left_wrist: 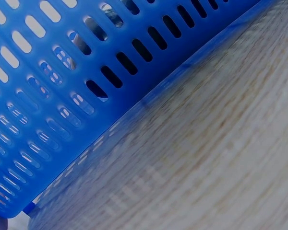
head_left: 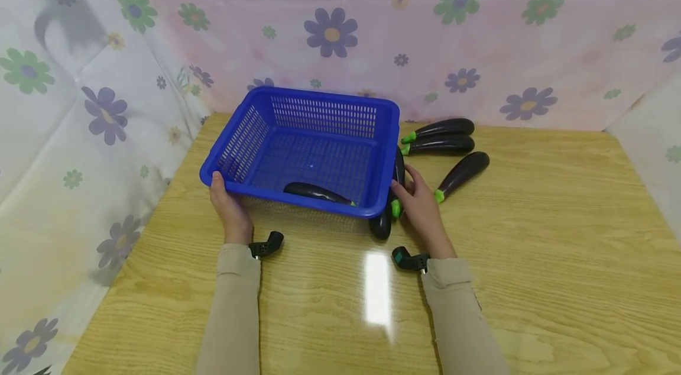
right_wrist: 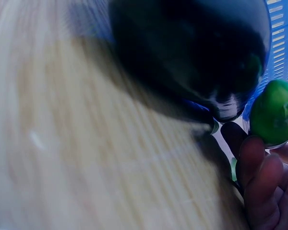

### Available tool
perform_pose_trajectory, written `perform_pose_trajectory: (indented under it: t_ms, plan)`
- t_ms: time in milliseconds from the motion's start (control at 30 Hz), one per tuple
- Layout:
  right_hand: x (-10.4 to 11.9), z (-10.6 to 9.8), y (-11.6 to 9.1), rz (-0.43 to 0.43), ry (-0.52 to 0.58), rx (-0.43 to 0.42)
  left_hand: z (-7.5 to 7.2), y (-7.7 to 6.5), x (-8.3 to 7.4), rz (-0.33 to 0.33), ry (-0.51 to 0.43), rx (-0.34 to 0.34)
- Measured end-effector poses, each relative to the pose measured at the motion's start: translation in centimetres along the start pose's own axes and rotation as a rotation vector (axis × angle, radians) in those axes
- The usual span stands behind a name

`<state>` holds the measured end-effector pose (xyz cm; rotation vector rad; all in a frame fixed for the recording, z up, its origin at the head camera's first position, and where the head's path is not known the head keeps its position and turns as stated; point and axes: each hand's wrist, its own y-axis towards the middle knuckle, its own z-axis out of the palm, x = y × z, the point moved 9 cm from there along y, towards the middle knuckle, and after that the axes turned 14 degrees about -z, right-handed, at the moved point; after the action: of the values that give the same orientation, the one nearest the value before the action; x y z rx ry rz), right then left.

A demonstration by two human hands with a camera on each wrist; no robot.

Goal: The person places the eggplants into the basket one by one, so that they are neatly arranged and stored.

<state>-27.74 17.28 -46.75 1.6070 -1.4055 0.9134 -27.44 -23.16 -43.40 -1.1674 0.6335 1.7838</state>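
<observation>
A blue plastic basket with slotted walls tilts toward me over the table, one eggplant lying inside along its near wall. My left hand grips its near left corner, thumb over the rim; slotted wall fills much of the left wrist view. At the right side, my right hand holds an eggplant beside the rim, its green stem end between thumb and curled fingers. Another eggplant pokes out from under the near right corner, its other end hidden by the basket.
Right of the basket, two eggplants lie side by side near the back edge. One more eggplant rests at a slant just beyond my right hand. The wooden table meets a flowered cloth at the back and left.
</observation>
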Motion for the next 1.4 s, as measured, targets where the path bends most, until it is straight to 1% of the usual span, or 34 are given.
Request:
perform_pose_trajectory:
  t_ms: [100, 300, 467, 700, 867, 1033, 1167, 1400]
  plan:
    - [0.01, 0.03, 0.1, -0.004, 0.0, -0.001, 0.13, 0.08, -0.06, 0.008, -0.007, 0.015]
    - [-0.01, 0.03, 0.12, -0.005, 0.003, 0.001, 0.27, 0.09, 0.01, -0.001, -0.03, 0.031]
    - [0.0, 0.05, 0.01, 0.005, -0.002, 0.007, 0.2, 0.08, 0.01, 0.0, -0.023, 0.026]
    - [0.05, 0.03, -0.01, 0.007, -0.003, 0.005, 0.17, 0.19, 0.06, 0.008, -0.045, 0.032]
    - [0.1, 0.04, -0.04, 0.007, 0.001, 0.002, 0.1, 0.26, 0.07, 0.007, -0.047, 0.023]
    - [0.04, 0.07, -0.06, 0.014, 0.004, 0.006, -0.01, 0.25, -0.07, 0.029, -0.037, 0.012]
    - [0.06, 0.06, -0.08, 0.015, 0.007, 0.01, 0.07, 0.25, -0.16, 0.037, -0.039, 0.019]
    - [0.12, -0.02, -0.05, 0.013, -0.003, 0.011, 0.28, 0.23, -0.13, 0.016, -0.041, 0.033]
